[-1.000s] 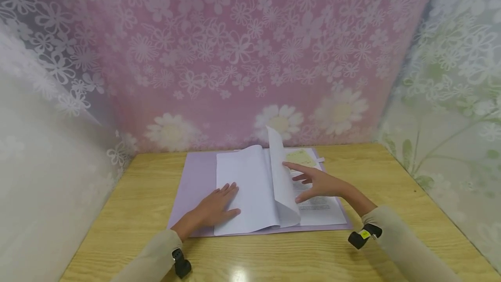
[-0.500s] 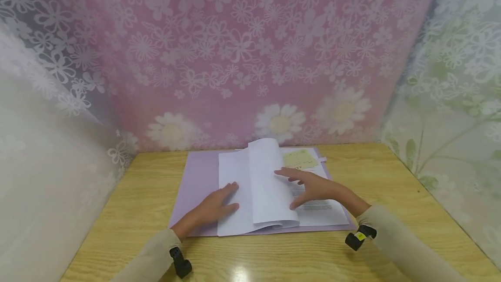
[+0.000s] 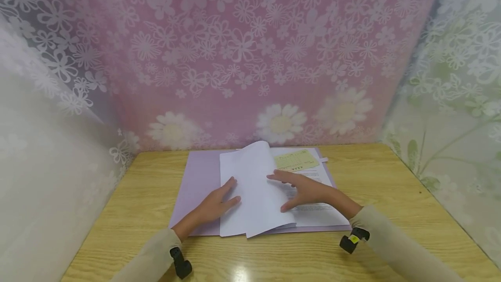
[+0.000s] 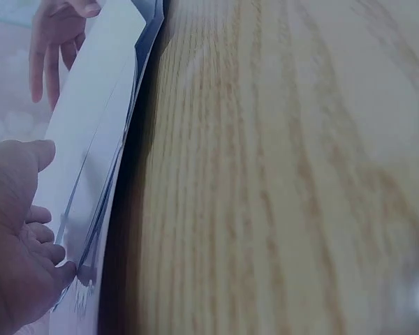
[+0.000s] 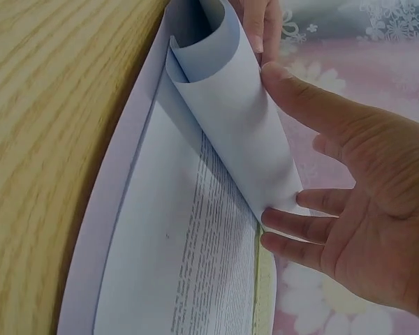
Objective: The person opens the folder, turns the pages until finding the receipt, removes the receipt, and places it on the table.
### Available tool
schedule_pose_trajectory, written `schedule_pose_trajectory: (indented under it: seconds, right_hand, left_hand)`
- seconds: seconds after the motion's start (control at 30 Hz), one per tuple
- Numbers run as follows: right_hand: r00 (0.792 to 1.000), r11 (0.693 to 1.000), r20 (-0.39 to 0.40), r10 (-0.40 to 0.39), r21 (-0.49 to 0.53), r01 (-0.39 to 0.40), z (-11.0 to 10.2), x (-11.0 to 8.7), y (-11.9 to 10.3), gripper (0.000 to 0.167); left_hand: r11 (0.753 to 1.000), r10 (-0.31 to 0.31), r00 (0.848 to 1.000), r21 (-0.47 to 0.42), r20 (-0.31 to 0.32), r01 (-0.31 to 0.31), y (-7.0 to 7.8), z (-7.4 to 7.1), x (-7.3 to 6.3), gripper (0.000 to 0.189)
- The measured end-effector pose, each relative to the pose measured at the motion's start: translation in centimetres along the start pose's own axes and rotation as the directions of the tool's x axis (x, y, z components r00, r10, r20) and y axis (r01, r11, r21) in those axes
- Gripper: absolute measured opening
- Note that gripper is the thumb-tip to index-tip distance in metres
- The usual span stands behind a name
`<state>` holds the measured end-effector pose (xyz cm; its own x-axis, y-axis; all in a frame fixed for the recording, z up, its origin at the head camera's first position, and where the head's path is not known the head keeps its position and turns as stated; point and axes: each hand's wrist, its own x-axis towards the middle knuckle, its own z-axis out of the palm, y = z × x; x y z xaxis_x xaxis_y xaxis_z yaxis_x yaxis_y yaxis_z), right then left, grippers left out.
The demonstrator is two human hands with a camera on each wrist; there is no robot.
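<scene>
A lilac folder (image 3: 199, 173) lies spread open on the table, with white sheets inside. One blank sheet (image 3: 256, 186) bends over to the left, and in the right wrist view its curled roll (image 5: 241, 132) rises above the printed page (image 5: 160, 230). The right hand (image 3: 307, 189) has its fingers spread, with thumb and fingertips against the curl's right side. At the left edge of the turned sheets, the left hand (image 3: 213, 203) lies with fingers extended and thumb apart. A yellow slip (image 3: 297, 160) sits at the top of the printed page (image 3: 318, 214).
The wooden table (image 3: 141, 203) surrounds the folder. Behind it stands a pink flowered backdrop (image 3: 235, 77), close to the folder's far edge, with pale flowered panels on both sides. A small white tab (image 3: 323, 159) sticks out at the folder's right edge.
The sheet that stood upright has swung over to the left onto the other turned sheets. The right hand has followed it leftward, and more of the yellow slip shows.
</scene>
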<state>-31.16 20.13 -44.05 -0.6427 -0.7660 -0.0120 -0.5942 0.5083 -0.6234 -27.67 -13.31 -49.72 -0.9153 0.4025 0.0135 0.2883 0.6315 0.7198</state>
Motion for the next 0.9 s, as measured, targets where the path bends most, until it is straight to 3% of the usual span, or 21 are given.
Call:
schedule_pose_trajectory:
  seconds: [0.3,0.57,0.77,0.9]
  right_hand:
    - [1.000,0.999,0.005,-0.008,0.050,0.008,0.9,0.5,-0.9,0.092]
    - [1.000,1.000,-0.008,-0.027,0.013,0.027,1.6,0.7,-1.0,0.087]
    - [1.000,0.999,-0.018,-0.006,-0.041,0.006,2.3,0.9,-1.1,0.076]
    - [0.999,0.994,-0.002,0.033,-0.107,-0.033,2.8,1.1,-1.0,0.069]
  left_hand:
    - [1.000,0.001,1.000,-0.006,-0.016,-0.001,0.5,0.3,-0.3,0.083]
    - [0.994,0.019,0.999,0.109,-0.031,-0.016,0.5,0.8,-0.2,0.081]
    - [0.960,0.075,0.997,0.273,-0.011,-0.069,0.3,1.0,-0.4,0.080]
    - [0.920,0.108,0.993,0.376,0.035,-0.114,0.5,1.1,-0.6,0.081]
